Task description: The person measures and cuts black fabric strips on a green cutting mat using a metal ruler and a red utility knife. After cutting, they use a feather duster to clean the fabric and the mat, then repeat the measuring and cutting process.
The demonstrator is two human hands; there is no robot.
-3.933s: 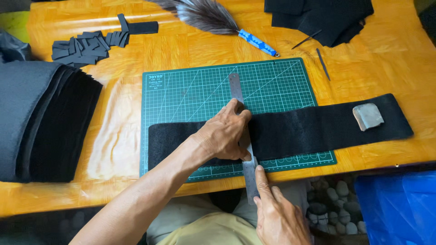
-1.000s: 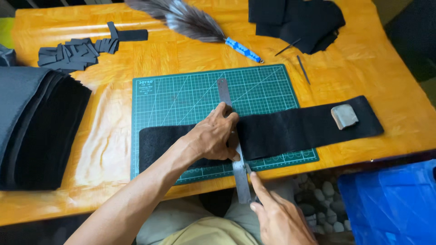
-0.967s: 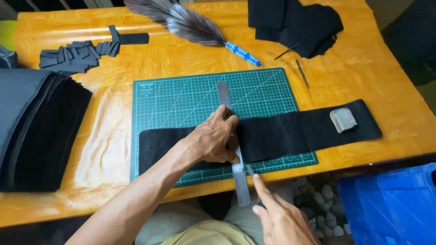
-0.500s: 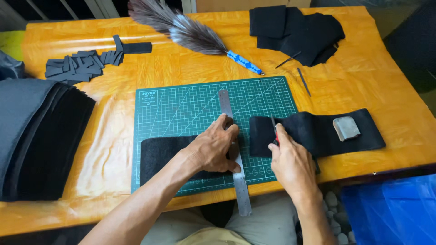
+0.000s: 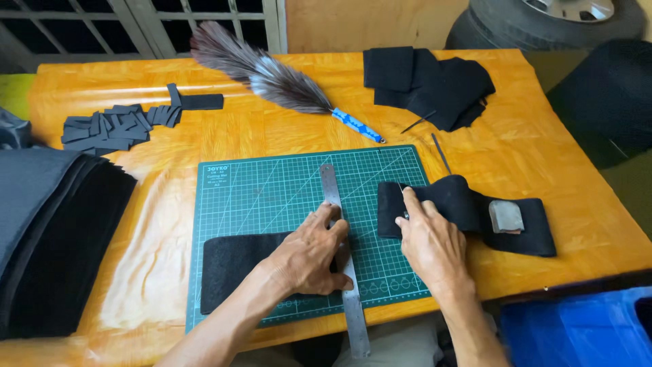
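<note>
Cut through now, right hand pinches the soft, limp felt strip aside by its edge; left hand lies open, flat on the ruler.

A small craft workshop is suggested: a green cutting mat and steel ruler are laid on an orange table, with stacked black fabric at its left edge.
</note>
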